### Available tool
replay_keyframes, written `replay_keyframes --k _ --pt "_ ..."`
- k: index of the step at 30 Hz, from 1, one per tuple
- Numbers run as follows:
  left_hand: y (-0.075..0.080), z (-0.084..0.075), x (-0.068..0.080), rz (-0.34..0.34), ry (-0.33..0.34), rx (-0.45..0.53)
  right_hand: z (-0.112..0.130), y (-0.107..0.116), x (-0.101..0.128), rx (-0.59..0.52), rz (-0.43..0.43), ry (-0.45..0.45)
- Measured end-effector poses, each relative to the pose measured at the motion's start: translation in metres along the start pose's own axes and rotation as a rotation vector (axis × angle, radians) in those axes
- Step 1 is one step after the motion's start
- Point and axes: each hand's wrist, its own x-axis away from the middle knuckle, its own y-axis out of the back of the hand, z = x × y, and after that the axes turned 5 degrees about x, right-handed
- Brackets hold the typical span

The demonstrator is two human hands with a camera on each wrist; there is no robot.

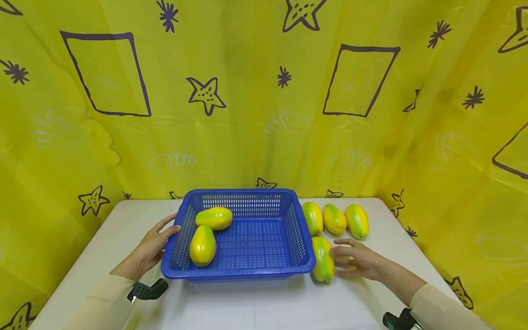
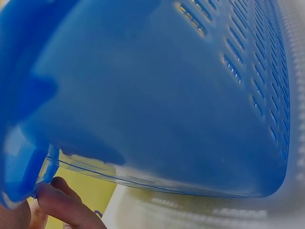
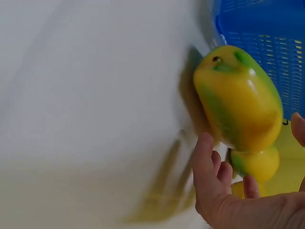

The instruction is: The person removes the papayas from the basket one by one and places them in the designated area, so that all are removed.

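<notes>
Left hand [image 1: 154,243], fingers relaxed, rests against the blue basket [image 1: 243,272] at lower left; right hand [image 1: 356,260], fingers spread, touches the papaya [image 1: 322,259] beside it.

Head view is bright, evenly lit and sharp, with only soft short shadows under the basket [image 1: 241,270] on the surface [image 1: 264,302], plus wide-angle bowing toward the edges of the frame. Left wrist view is badly out of focus, the basket wall [image 2: 157,105] filling it as a blue smear. Right wrist view is motion-blurred across the washed-out surface [image 3: 86,109]; the papaya [image 3: 238,100] is only moderately sharp.
</notes>
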Motion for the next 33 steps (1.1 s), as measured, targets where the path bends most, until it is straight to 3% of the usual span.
replay_keyframes --k 7,13,20,33 --pt "-0.001 -0.002 0.001 -0.003 0.008 -0.013 0.033 0.013 0.009 0.049 0.024 0.076" --pt "-0.002 -0.002 0.002 -0.013 -0.001 -0.019 0.076 0.001 0.016 0.064 0.059 0.128" --pt "0.000 0.002 0.001 0.000 -0.012 0.015 0.106 -0.037 0.011 0.025 0.110 0.183" --pt "-0.003 0.002 0.002 -0.022 -0.025 -0.008 0.131 -0.126 -0.026 -0.034 0.172 0.193"
